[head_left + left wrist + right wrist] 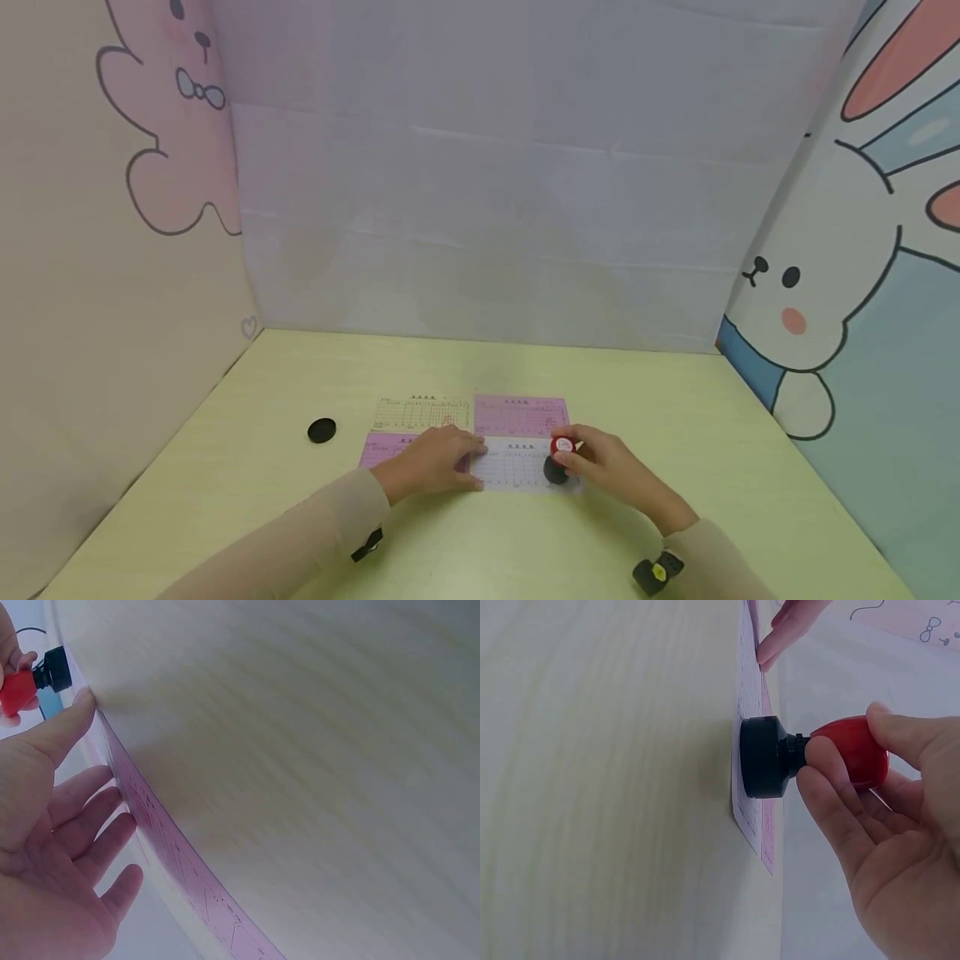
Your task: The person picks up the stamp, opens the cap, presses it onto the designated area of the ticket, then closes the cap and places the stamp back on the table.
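My right hand (611,471) grips a stamp by its red knob (847,754), thumb and fingers wrapped round it. The stamp's round black base (761,757) stands on the white printed form (510,469), near that form's right end. In the right wrist view the base meets the paper face-on. My left hand (438,462) rests with extended, spread fingers at the left part of the white form and over the pink form (381,448) beside it. In the left wrist view its thumb and fingertips touch the paper's edge.
Behind these lie a pale yellow form (420,414) and another pink form (517,408), both with small red marks at their right. A round black cap (322,430) sits on the table (262,500) to the left. White and cartoon-printed walls stand round the table.
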Demonstrator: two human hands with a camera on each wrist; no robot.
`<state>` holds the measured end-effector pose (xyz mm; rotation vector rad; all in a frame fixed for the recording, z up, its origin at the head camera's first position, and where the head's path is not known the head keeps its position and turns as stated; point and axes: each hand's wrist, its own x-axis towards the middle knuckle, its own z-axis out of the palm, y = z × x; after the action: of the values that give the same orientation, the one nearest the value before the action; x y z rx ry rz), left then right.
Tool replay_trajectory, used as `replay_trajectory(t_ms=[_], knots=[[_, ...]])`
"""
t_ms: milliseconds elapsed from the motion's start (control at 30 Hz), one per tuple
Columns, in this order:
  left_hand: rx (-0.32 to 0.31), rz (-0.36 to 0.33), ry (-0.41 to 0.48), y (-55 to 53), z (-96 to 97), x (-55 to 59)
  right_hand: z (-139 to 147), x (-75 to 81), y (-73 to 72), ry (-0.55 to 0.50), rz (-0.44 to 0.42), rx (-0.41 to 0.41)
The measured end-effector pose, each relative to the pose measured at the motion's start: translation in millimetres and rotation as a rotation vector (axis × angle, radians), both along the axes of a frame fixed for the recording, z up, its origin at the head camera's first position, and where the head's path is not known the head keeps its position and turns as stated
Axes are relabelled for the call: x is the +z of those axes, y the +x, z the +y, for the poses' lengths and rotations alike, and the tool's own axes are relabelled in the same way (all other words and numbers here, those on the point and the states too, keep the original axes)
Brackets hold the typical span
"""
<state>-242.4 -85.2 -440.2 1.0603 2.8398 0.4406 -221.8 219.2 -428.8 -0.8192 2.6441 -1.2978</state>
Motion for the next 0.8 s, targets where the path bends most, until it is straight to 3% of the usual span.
replay_trajectory(t_ms=[167, 800], knots=[[-0.002, 0.007, 0.003, 1.0, 0.8, 0.6, -0.8, 1.0, 2.3, 0.040, 0.064, 0.004], [-0.012, 0.018, -0.002, 0.0, -0.5, -1.5, -2.9, 3.3, 5.9, 0.105, 0.144, -0.013]])
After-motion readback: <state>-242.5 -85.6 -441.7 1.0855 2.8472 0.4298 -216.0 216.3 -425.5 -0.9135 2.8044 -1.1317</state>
